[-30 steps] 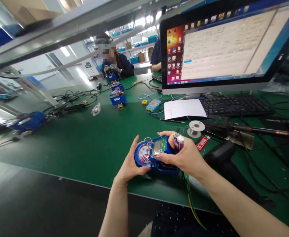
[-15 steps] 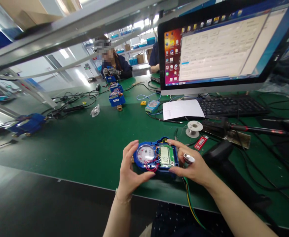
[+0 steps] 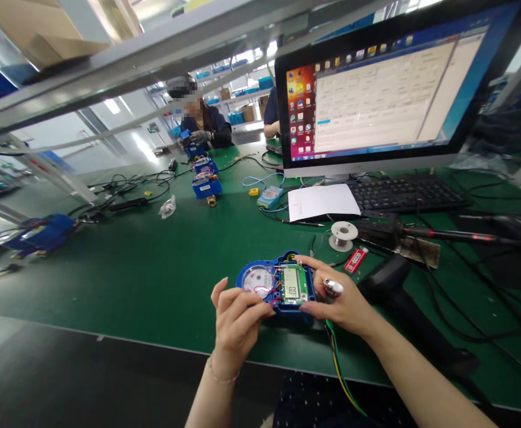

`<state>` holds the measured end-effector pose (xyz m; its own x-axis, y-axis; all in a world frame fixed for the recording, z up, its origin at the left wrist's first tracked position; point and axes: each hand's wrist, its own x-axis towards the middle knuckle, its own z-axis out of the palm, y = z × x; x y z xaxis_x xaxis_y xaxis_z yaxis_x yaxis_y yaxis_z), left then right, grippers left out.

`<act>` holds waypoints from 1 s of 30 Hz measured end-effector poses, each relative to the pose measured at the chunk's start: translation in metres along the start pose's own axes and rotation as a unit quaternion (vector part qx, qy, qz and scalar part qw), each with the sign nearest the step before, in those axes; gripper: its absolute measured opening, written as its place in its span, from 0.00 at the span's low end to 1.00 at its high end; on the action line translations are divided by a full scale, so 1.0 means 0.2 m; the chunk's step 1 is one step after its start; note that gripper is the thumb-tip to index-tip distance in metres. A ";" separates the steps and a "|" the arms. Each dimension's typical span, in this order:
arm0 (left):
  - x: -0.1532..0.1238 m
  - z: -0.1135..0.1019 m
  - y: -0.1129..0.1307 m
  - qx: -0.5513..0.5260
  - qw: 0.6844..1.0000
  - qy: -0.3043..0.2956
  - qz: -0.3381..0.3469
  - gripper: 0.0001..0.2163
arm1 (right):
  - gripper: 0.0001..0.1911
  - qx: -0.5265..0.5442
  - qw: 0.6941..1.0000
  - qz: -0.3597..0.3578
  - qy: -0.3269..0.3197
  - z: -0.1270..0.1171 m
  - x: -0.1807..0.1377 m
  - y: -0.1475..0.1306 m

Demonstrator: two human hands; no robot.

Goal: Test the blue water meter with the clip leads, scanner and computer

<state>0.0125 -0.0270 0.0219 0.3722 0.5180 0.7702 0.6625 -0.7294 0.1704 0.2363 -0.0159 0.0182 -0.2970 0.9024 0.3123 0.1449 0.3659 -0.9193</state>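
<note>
Both hands steady a blue water meter (image 3: 275,286) at the desk's near edge, apparently checking its display.

The left hand (image 3: 236,321) pinches its near side; the right hand (image 3: 344,303) clasps its right end and a small metal cylinder (image 3: 332,288), perhaps a battery. Beyond lie a solder spool (image 3: 343,234), keyboard (image 3: 405,193) and monitor (image 3: 376,89) on the green desk (image 3: 153,261).

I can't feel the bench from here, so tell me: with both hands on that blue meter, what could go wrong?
1. The left hand has its fingers close to the thin red wires on the open blue meter; a snag might pull one loose.
2. The right hand also pinches a small silver-tipped cylinder, which could slip.
3. The soldering iron lies just beyond that hand, so a careless reach might brush it.
</note>
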 end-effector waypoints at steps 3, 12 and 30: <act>0.00 0.01 -0.04 -0.070 0.995 -0.040 -0.060 0.05 | 0.20 0.022 0.997 0.053 0.046 -0.03 0.02 0.00; -0.09 0.06 -0.04 -0.191 0.969 -0.046 -0.148 0.11 | 0.13 -0.215 0.943 0.247 0.059 -0.14 0.23 0.20; -0.09 0.05 -0.01 -0.238 0.951 0.088 -0.175 0.03 | 0.20 -0.543 0.828 0.100 -0.094 -0.08 -0.21 0.06</act>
<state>0.0115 -0.0311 0.0005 0.0402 0.7137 0.6993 0.3400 -0.6679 0.6621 0.2649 -0.0461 -0.0031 -0.2919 0.9555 0.0432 0.9424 0.2951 -0.1578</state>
